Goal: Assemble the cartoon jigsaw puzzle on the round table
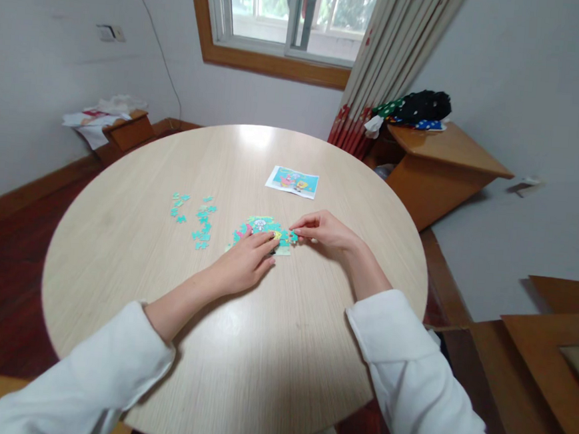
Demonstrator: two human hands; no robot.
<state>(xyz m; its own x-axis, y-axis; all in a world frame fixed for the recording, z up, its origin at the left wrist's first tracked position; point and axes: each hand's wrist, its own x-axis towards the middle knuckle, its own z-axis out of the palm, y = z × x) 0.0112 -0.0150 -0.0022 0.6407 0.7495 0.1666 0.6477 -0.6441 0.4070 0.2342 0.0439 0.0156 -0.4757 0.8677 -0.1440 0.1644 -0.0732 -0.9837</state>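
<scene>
A partly joined jigsaw [261, 227] in teal colours lies near the middle of the round wooden table [219, 345]. My left hand [246, 262] rests on its near edge, fingers stretched flat and pressing on the pieces. My right hand [322, 230] is at the jigsaw's right edge, its fingertips pinched on a small teal piece [293, 236]. Several loose teal pieces [199, 222] lie scattered to the left of the jigsaw. A printed reference picture [293, 181] lies flat beyond it.
A wooden desk [444, 163] with dark and spotted cloth items [418, 109] stands at the back right beside a curtain [389, 58]. A low wooden stand with papers [107, 124] sits at the back left. Wooden furniture [549, 351] is close on the right.
</scene>
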